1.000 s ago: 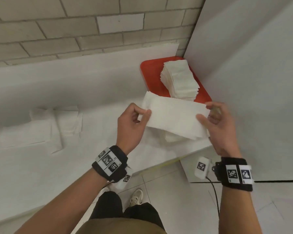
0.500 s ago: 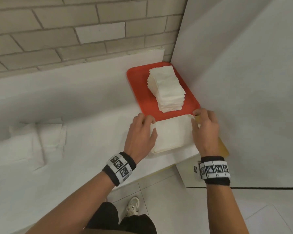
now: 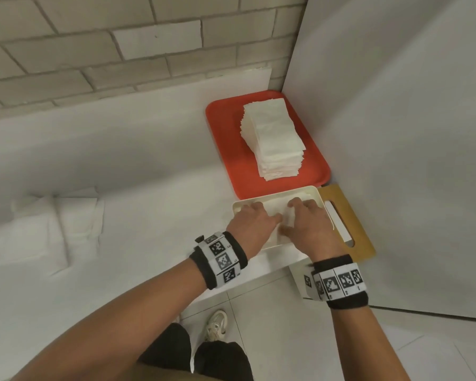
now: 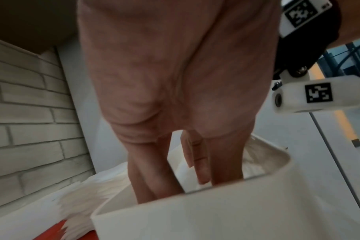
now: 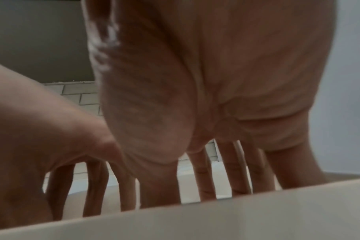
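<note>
A white rectangular box (image 3: 275,194) stands at the table's near right edge, with white folded napkins (image 3: 275,208) inside it. Both my hands reach down into it. My left hand (image 3: 252,224) and right hand (image 3: 305,224) press on the napkins side by side with fingers straight. The left wrist view shows my left fingers (image 4: 150,178) going down behind the box wall (image 4: 216,211). In the right wrist view my right fingers (image 5: 236,170) spread behind the box wall (image 5: 216,216), beside my left hand (image 5: 41,121). A tall stack of napkins (image 3: 275,138) sits on an orange tray (image 3: 226,138) behind the box.
A tan wooden lid (image 3: 352,215) with a long slot lies right of the box, against a white side panel (image 3: 396,160). Some loose white folded paper (image 3: 52,224) lies on the table's left. A brick wall stands behind. The table edge runs just below my wrists.
A second ago both hands held one napkin in the air. They then lowered it onto the box, and now both hands press it down inside.
</note>
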The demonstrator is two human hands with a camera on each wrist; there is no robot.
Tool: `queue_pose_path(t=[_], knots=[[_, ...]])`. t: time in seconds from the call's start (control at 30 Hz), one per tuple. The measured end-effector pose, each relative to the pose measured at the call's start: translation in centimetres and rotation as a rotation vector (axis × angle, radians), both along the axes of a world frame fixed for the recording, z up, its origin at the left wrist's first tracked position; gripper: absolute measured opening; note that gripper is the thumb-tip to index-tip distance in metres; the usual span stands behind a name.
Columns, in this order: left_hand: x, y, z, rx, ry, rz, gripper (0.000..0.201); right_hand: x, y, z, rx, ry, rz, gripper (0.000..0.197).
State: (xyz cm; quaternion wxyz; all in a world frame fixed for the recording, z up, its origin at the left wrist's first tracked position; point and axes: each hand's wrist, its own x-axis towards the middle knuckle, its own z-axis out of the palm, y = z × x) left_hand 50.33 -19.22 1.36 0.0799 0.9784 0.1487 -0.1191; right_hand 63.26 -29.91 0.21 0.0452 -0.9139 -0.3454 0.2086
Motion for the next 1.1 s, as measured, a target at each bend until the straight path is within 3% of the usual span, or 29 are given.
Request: queue_pose_path(t=[0.2,0.33,0.43,0.53,0.67,0.77,0.87,0.93,0.97,1.03,1.1], knots=[[1.1,0.3,-0.1,-0.075,0.101,-0.029,0.062,1.2,1.5,-0.2,-0.079,0.051,-0.033,0.079],[0.0,1.2,0.7,-0.152,0.136,-0.046,0.08,0.9,1.6,-0.2,-0.217,0.024,-0.007,0.117],[-1.7,1.6,1.2,-0.2,0.047,-0.047,0.063,-0.1,1.9,0.7,-0.287,0.017,-0.016,0.126],[-5.7,2.8,1.4,-0.318,-0.202,0.015,0.036,-2.2,2.2,2.6,-0.166,-0.022,-0.091,0.11],[-16.7,9.0,0.9,-0.423,-0.579,0.267,0.018,-12.5,4.7,4.9,0.433,-0.188,-0.21,0.051],[-26.6,18.4,-0.6,-0.329,-0.621,0.486,0.017,-21.9,10.4,4.3,0.666,0.019,-0.14,0.027],[-35.4,28.3,-2.0,-0.194,-0.523,0.667,0.023,-30.0,17.6,1.6,0.718,0.21,-0.037,0.018],[-40.2,33.8,-3.1,-0.161,-0.297,0.753,0.035,-34.9,22.4,-0.5,0.694,0.264,0.031,0.014],[-42.1,35.9,-4.0,-0.16,-0.143,0.768,0.053,-37.1,24.5,-1.6,0.662,0.275,0.057,0.015],[-44.8,38.3,-5.4,-0.175,0.095,0.733,0.085,-40.6,28.1,-3.6,0.536,0.314,0.075,0.029],[-46.0,38.9,-6.2,-0.2,0.155,0.706,0.084,-43.0,30.3,-5.3,0.328,0.311,0.113,0.05]])
